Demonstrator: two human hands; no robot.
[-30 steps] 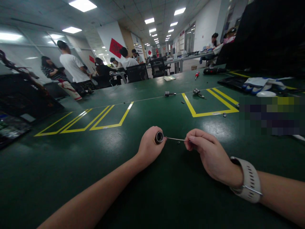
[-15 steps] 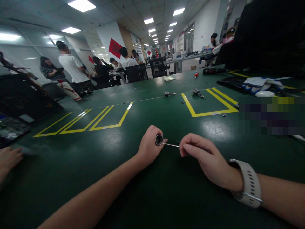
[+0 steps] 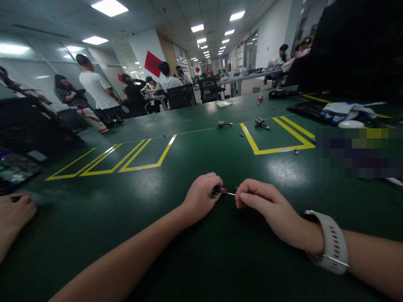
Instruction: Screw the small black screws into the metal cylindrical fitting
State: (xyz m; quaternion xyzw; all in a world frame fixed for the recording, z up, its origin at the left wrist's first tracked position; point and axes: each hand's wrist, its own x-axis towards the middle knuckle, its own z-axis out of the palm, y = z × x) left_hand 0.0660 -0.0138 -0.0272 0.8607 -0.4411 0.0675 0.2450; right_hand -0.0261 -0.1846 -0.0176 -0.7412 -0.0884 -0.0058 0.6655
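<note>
My left hand (image 3: 200, 199) is closed around a small hollow metal cylinder (image 3: 215, 192), whose dark round opening faces me. Between thumb and fingers, my right hand (image 3: 266, 205) pinches a thin metal rod (image 3: 231, 193). The rod's far end reaches the rim of the cylinder; whether its tip sits inside or just against the edge I cannot tell. Just beyond the rod, a tiny dark part (image 3: 236, 188) lies on the green table (image 3: 176, 260).
Two metal parts with shafts (image 3: 224, 123) (image 3: 261, 123) lie farther back, near yellow tape (image 3: 256, 150). A red screwdriver (image 3: 260, 99) and white-blue gloves (image 3: 344, 111) are beyond. Another person's hand (image 3: 19, 214) rests at the left edge.
My left hand has moved slightly right and down with the cylinder, closer to my right hand, so less rod shows between them. The other person's hand reaches farther into view.
</note>
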